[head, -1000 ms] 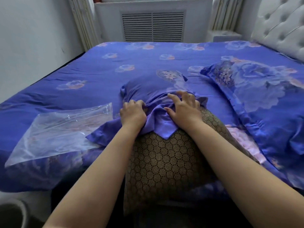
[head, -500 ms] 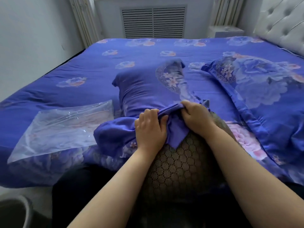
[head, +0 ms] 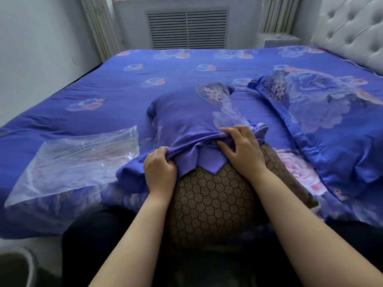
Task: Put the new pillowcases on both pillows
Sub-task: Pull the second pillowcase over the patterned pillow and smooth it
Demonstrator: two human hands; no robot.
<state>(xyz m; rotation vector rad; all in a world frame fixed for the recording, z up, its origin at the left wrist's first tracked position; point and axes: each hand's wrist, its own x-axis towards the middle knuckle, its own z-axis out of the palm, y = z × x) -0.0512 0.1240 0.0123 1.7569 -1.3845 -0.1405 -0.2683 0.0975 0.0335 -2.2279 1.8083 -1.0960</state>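
A dark pillow (head: 209, 201) with a honeycomb pattern lies at the bed's near edge, its far half inside a blue floral pillowcase (head: 186, 112). My left hand (head: 160, 170) is closed on the bunched left side of the pillowcase opening. My right hand (head: 241, 148) grips the gathered hem at the right, fingers partly spread over the cloth. A second pillow (head: 323, 119) in a matching blue floral pillowcase lies to the right.
A clear plastic bag (head: 76, 160) lies flat on the bed at the left. The blue floral bedspread (head: 128, 92) covers the bed. A white tufted headboard (head: 352, 32) stands at the far right; a wall vent (head: 187, 29) is behind.
My left hand slid left and down along the pillowcase opening. My right hand moved up and spread over the hem. The pillowcase sits a little further over the pillow.
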